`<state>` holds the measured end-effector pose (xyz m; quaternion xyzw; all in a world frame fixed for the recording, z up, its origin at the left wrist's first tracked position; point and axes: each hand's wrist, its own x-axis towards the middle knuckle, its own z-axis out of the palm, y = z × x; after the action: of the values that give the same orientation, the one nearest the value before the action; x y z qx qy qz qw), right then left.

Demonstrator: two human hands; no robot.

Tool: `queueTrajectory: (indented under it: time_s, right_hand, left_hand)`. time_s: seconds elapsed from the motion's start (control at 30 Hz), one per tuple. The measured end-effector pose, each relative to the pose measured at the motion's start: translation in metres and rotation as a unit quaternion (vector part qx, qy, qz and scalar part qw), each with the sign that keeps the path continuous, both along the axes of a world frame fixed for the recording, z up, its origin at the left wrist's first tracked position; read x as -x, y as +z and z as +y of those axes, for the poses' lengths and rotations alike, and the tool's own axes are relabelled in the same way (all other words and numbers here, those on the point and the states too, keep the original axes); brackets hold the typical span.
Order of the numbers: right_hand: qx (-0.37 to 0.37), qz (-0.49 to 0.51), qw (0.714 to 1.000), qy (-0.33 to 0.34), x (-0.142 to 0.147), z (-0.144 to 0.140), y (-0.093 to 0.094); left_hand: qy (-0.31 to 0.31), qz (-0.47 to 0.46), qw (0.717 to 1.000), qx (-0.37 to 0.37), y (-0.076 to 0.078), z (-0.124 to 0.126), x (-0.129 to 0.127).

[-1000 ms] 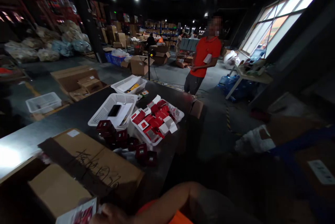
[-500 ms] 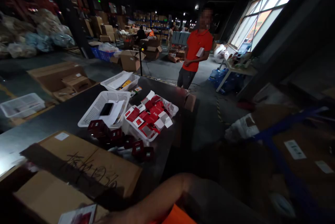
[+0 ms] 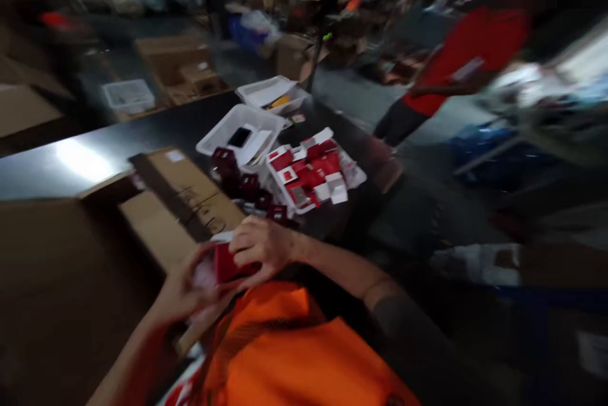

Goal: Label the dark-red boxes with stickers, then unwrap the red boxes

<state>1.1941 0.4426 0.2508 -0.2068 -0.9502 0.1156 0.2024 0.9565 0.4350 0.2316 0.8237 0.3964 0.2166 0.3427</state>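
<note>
While the frame is smeared by motion, the following can be made out.

Item 1, lower centre of the frame: a small red-and-white cardboard packet (image 3: 223, 265), held between both hands just above an orange garment (image 3: 285, 355). The right hand (image 3: 259, 244) lies over its top, fingers (image 3: 244, 242) curled and pressed on the packet's upper edge. The left hand (image 3: 185, 292) cups it from below and to the left, its fingers closed round the near side. Whether the packet is flat or already folded up cannot be told.

Item 2, left of centre: an open brown corrugated carton with black handwriting on its flap (image 3: 190, 194), standing on a long dark surface (image 3: 95, 146).

Item 3, centre: a white perforated plastic basket of red-and-white packets (image 3: 313, 175), with several dark red small boxes (image 3: 237, 181) just beside it, and two more white plastic baskets (image 3: 242, 137) behind.

Item 4, upper right: a standing person in a red shirt (image 3: 465, 51), well apart from the hands.

Handling note, as a judgement: the card looks thin and easily creased, so grip by the edges with even pressure from both hands, and keep the packet close to the body and square.
</note>
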Motion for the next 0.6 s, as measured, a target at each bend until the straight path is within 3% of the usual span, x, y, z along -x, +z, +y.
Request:
queueTrajectory:
  time_s: [0.1, 0.17, 0.27, 0.37, 0.4, 0.43, 0.47, 0.5, 0.53, 0.6]
  right_hand:
    - [0.049, 0.089, 0.995, 0.008, -0.008, 0.001, 0.004]
    - [0.107, 0.119, 0.987, -0.013, -0.016, 0.005, -0.001]
    - [0.144, 0.151, 0.972, -0.109, -0.017, 0.002, -0.015]
    - [0.179, 0.193, 0.934, -0.241, 0.003, -0.010, -0.042]
    - [0.238, 0.234, 0.902, -0.275, 0.014, -0.014, -0.055]
    - [0.319, 0.291, 0.852, -0.297, 0.026, -0.018, -0.068]
    - [0.403, 0.353, 0.788, -0.303, 0.039, -0.021, -0.082]
    - [0.491, 0.421, 0.706, -0.288, 0.050, -0.024, -0.094]
    - [0.531, 0.464, 0.657, -0.268, 0.061, -0.025, -0.105]
    - [0.544, 0.518, 0.619, -0.230, 0.075, -0.024, -0.120]
  left_hand:
    - [-0.025, 0.000, 0.998, 0.057, 0.000, 0.000, 0.003]
    - [0.003, -0.008, 0.998, 0.058, -0.002, 0.004, 0.009]
    - [0.057, 0.012, 0.997, 0.060, 0.004, 0.002, 0.016]
    - [0.080, 0.190, 0.978, 0.024, 0.022, -0.002, 0.011]
    - [0.078, 0.273, 0.959, -0.003, 0.029, -0.002, 0.007]
    - [0.071, 0.348, 0.934, -0.032, 0.036, -0.002, 0.001]
    - [0.059, 0.406, 0.910, -0.058, 0.043, -0.001, -0.006]
    - [0.042, 0.449, 0.889, -0.080, 0.049, 0.001, -0.013]
    - [0.020, 0.481, 0.871, -0.094, 0.054, 0.003, -0.020]
    - [-0.024, 0.526, 0.843, -0.111, 0.063, 0.008, -0.035]
